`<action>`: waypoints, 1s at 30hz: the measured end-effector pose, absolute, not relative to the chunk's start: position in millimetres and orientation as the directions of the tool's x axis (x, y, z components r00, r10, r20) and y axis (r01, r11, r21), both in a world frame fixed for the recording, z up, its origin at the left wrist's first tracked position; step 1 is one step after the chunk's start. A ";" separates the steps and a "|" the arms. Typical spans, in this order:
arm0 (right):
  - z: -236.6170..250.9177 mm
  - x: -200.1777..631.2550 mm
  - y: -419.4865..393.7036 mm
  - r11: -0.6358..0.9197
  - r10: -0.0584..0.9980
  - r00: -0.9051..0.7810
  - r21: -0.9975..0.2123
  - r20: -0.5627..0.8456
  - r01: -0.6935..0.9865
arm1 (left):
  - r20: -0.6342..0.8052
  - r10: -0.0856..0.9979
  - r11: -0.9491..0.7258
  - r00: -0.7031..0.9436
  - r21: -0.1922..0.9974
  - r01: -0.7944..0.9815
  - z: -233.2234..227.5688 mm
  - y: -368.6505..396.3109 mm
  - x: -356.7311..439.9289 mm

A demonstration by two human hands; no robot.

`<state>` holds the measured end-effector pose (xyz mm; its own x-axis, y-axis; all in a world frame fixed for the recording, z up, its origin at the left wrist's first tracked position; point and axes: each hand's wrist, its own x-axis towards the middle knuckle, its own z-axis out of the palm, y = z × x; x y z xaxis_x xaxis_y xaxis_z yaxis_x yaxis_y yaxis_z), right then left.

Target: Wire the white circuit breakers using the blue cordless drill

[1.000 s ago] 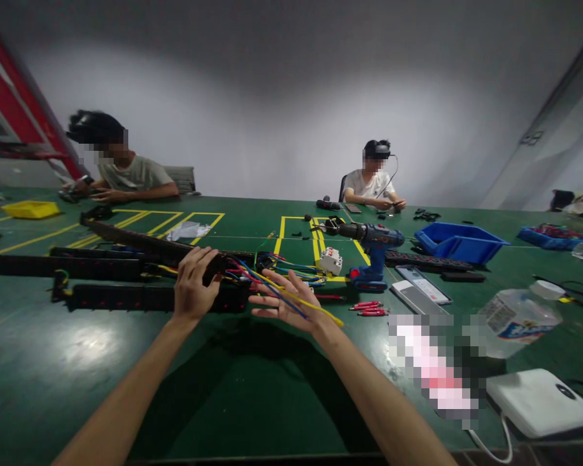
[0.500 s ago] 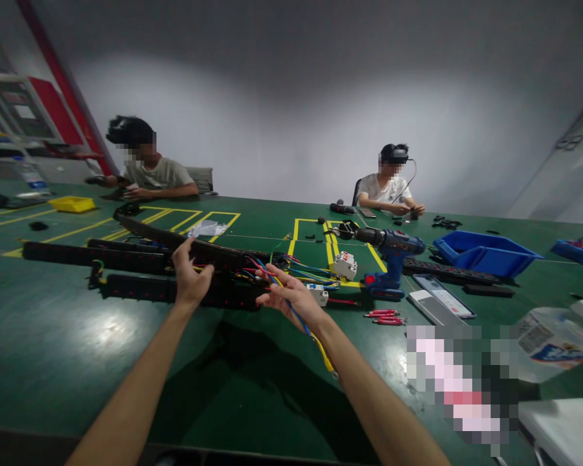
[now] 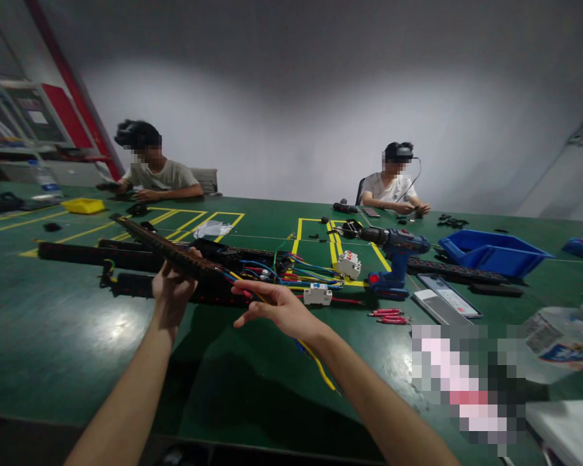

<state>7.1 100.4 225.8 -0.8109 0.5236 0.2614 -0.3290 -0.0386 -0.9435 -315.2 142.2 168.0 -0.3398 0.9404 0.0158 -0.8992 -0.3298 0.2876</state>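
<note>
A yellow tray (image 3: 83, 205) is seen far left on the green bench (image 3: 78, 336), w/ a seated person (image 3: 153, 173) behind it; contents can't be told. The bench top is smooth, glossy, marked w/ yellow lines; open bare surface is left in front of the hands toward the near edge.

Long black segmented cable chains (image 3: 102, 255) are laid flat, approx. parallel, across the left-centre. One black chain (image 3: 175, 252), ribbed & rigid-looking, is raised at a tilt and is gripped by the left hand (image 3: 171, 292), fingers curled round it from below.

Just right, a loose bundle of thin coloured wires (image 3: 291, 272) (blue, red, yellow, green) spills from the chain end. The right hand (image 3: 276, 309) is held half open, palm down, fingers extended; blue & yellow wires (image 3: 315, 362) pass under it and trail toward the near edge. Whether they are pinched can't be told.

White boxy circuit breakers (image 3: 333, 279) sit among the wires. Beside them a blue cordless drill (image 3: 393, 255) stands upright; red-handled pliers (image 3: 386, 316) lie near it. A 2nd person (image 3: 393, 188) sits at the far edge. Far right, a blue plastic bin (image 3: 493, 251), rectangular, open-topped; inside not visible.
</note>
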 end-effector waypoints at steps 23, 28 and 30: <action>253.8 44.6 66.5 0.466 0.746 -0.658 -0.790 0.108 0.399 | 0.000 0.958 -0.259 -0.286 0.429 -0.866 171.2 148.5 -279.5; 276.2 8.8 62.9 0.574 0.817 -0.474 -0.386 0.328 0.723 | 0.014 0.951 -0.284 -0.309 0.430 -0.857 170.3 151.6 -267.7; 277.4 -21.2 67.7 0.613 0.773 -0.482 -0.292 0.412 0.734 | -0.014 0.949 -0.279 -0.314 0.427 -0.860 170.9 151.6 -264.7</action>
<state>-21.2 67.7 277.4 -0.4818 0.7734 0.4120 0.7341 0.6129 -0.2922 -264.7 151.6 170.9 -0.3142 0.9493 -0.0138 -0.8604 -0.2786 0.4268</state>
